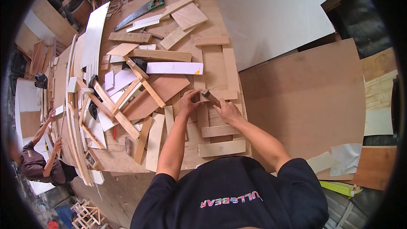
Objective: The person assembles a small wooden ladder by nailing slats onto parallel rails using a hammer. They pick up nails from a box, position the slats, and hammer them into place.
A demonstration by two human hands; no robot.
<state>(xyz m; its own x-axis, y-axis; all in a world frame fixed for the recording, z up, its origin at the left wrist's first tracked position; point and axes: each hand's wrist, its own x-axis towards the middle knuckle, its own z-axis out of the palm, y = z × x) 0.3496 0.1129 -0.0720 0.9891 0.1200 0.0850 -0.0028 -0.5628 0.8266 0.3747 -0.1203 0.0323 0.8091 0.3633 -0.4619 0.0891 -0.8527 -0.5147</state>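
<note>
Centre: your right hand [229, 112] grips a hammer [211, 98] | left hand [189, 103] curled, hold unclear | four slats [220, 131] span the frame [229, 65], fastening unclear

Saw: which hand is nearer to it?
The left hand. It is below and right of the saw in the picture; the right hand is farther right and slightly lower.
</note>
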